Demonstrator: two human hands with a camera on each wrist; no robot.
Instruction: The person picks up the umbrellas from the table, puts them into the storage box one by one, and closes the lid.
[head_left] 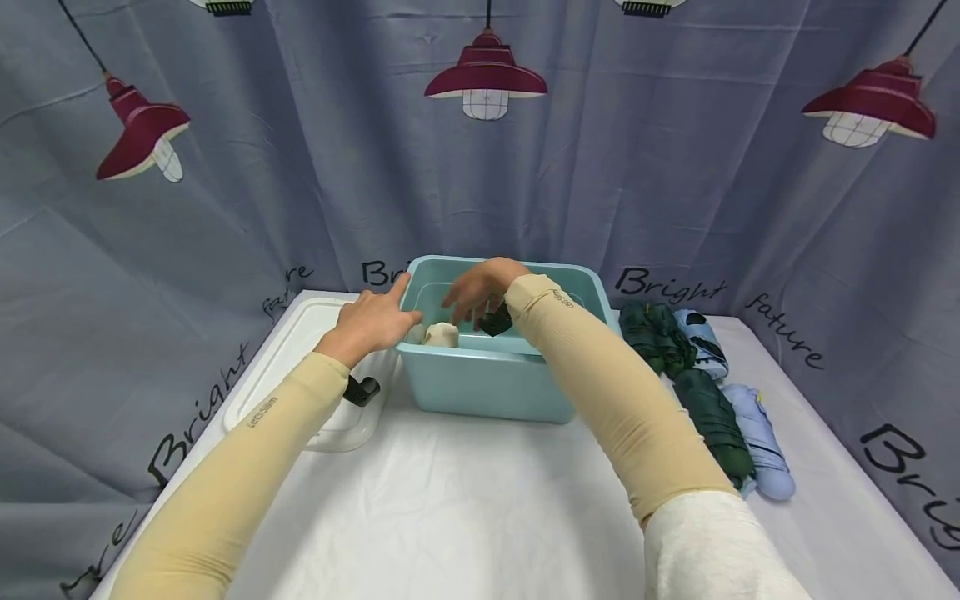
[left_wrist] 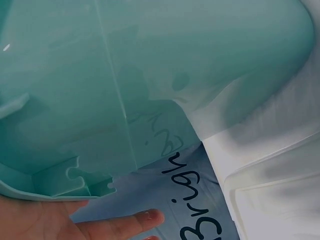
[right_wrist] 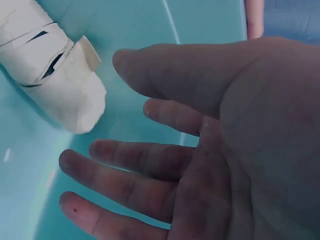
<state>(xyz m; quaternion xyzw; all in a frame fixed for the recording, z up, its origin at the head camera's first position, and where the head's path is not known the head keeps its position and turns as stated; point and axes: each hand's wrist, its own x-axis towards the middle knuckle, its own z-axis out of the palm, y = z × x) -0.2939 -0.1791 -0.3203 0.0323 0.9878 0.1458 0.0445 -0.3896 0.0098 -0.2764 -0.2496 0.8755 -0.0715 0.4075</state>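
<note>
A pale teal plastic bin (head_left: 487, 387) stands at the back of the table. My left hand (head_left: 371, 321) rests at its left rim, thumb over the inside; in the left wrist view the fingers (left_wrist: 125, 225) reach straight along the outside, below the rim. Inside the bin, my right hand (head_left: 480, 287) hovers with fingers spread and slightly bent, nothing in the palm. Beside its fingertips lies a cream rolled cloth bundle (right_wrist: 65, 85) bound with dark bands; in the head view the bundle (head_left: 441, 335) shows at the front left corner, partly hidden by the bin wall.
Left of the bin lies a white lid (head_left: 303, 333). Dark green rolled bundles (head_left: 712, 425) and light blue rolled bundles (head_left: 757, 442) lie on the right of the white-covered table (head_left: 465, 508). A grey-blue curtain (head_left: 337, 183) hangs close behind.
</note>
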